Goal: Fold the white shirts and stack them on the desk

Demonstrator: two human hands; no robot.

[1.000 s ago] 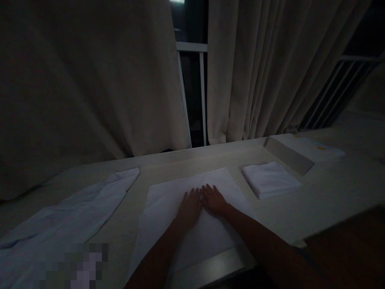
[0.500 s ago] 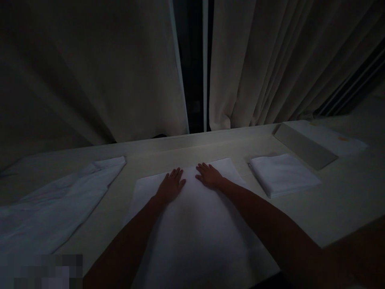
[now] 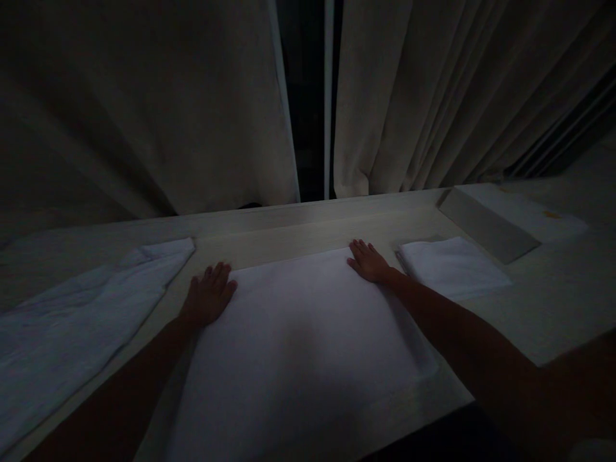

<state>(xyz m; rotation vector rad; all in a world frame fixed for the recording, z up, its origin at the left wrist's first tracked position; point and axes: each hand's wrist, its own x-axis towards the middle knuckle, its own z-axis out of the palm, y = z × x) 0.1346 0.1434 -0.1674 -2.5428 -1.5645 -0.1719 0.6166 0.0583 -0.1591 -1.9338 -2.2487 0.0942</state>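
A white cloth (image 3: 289, 321) lies spread flat on the pale table in front of me. My left hand (image 3: 208, 294) rests palm down at its far left corner, fingers apart. At the far right corner, my right hand (image 3: 368, 260) lies flat with its fingers stretched out. Neither hand grasps anything. Just right of my right hand sits a folded white cloth (image 3: 455, 266). Another white cloth (image 3: 91, 314), loosely laid and wrinkled, is left of my left hand. The light is dim, so fine detail of the fabric is hard to see.
A grey-sided box or block with a white top (image 3: 488, 224) stands at the back right of the table (image 3: 510, 321). Beige curtains (image 3: 216, 115) hang behind the table's raised back edge, with a dark gap between them.
My hands have slid apart from near the middle of the cloth's far edge, the left one to the left corner and the right one to the right corner.
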